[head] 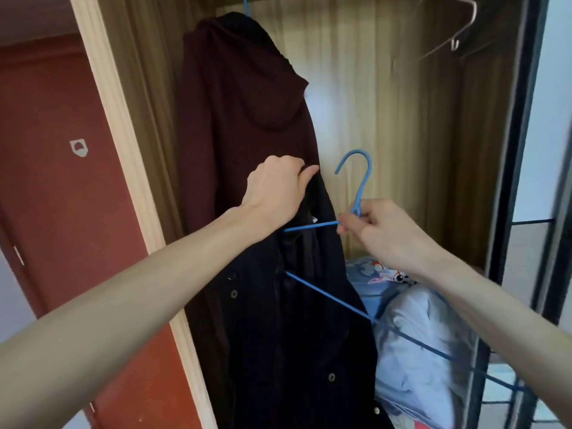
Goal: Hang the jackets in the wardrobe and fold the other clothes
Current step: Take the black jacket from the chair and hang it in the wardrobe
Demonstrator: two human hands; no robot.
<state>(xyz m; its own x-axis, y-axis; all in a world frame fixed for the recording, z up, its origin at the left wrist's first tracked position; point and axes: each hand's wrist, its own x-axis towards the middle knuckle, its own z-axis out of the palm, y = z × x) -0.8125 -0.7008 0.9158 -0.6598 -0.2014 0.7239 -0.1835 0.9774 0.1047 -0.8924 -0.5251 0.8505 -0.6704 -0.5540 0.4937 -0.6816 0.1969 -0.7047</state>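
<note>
In front of the open wardrobe [402, 119], left hand [275, 187] gripped the collar of a black jacket [294, 335], fingers curled into the fabric. Right hand [383, 230] pinched a blue hanger [356, 187] below its hook, one arm inside the jacket. Maroon hooded jacket [241, 119] hung just behind. Bedding [418, 351] lay on the wardrobe floor.

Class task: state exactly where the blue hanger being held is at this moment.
In the head view the blue hanger sits centre-right, pinched at its neck by the right hand, one arm tucked inside the black jacket the left hand grips.
</note>
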